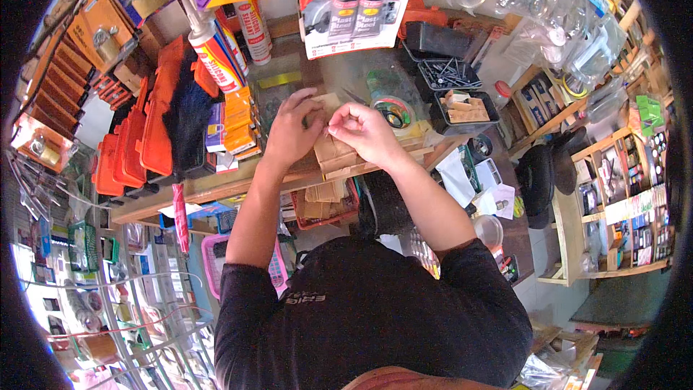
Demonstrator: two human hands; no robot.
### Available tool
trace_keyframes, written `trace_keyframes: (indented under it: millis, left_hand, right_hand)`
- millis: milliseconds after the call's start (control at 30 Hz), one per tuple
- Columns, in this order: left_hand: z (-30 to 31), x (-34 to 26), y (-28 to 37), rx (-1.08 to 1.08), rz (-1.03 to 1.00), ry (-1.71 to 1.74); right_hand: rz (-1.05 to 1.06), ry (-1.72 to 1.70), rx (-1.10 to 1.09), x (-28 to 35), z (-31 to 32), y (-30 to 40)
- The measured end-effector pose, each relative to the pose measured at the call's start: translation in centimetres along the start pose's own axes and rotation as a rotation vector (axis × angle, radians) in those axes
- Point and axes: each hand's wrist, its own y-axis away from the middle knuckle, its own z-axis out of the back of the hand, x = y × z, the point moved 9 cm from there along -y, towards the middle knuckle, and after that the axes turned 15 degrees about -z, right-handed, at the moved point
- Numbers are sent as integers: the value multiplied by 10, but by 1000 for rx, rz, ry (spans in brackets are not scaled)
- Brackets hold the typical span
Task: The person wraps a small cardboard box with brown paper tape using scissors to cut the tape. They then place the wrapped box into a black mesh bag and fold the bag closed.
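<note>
Both my hands meet over a piece of brown cardboard or paper (337, 156) at the counter's front edge. The fingers of my left hand (299, 129) are curled, the thumb pointing toward the other hand. My right hand (361, 131) has thumb and forefinger pinched close together; a small light thing may be between them, too small to tell. Right of the hands lies a round roll of tape (394, 114) with dark rings inside it. Farther right, a black bin of screws (449, 73) stands behind a black bin of folded brown paper packets (466, 108).
Silicone sealant tubes (216, 59) and small orange boxes (241, 122) stand left of my hands, with orange-lidded cases (157, 119) beyond. A card of plastic steel tubes (354, 11) hangs ahead. Below the wooden counter edge (216, 190) sits a red basket of cardboard (326, 203).
</note>
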Motion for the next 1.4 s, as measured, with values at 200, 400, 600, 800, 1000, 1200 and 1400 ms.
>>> trace_keyframes:
  millis: [200, 400, 600, 800, 1000, 1200, 1400]
  left_hand:
    - [-10, 13, 13, -96, 127, 186]
    - [-12, 15, 15, -103, 147, 175]
    - [-12, 14, 13, -101, 124, 177]
    - [-11, 14, 14, -109, 122, 150]
    - [-14, 17, 14, -129, 88, 127]
    - [-12, 16, 14, -137, 72, 126]
    - [-12, 16, 13, -131, 78, 110]
  right_hand:
    - [58, 76, 24, 24, 1, 16]
    - [-150, 264, 83, 25, 9, 29]
    - [-287, 376, 140, 11, 5, 25]
    - [-425, 512, 76, 16, -1, 26]
    - [-405, 570, 19, 16, -2, 20]
    - [-387, 599, 13, 19, -8, 19]
    - [-349, 617, -20, 22, -9, 19]
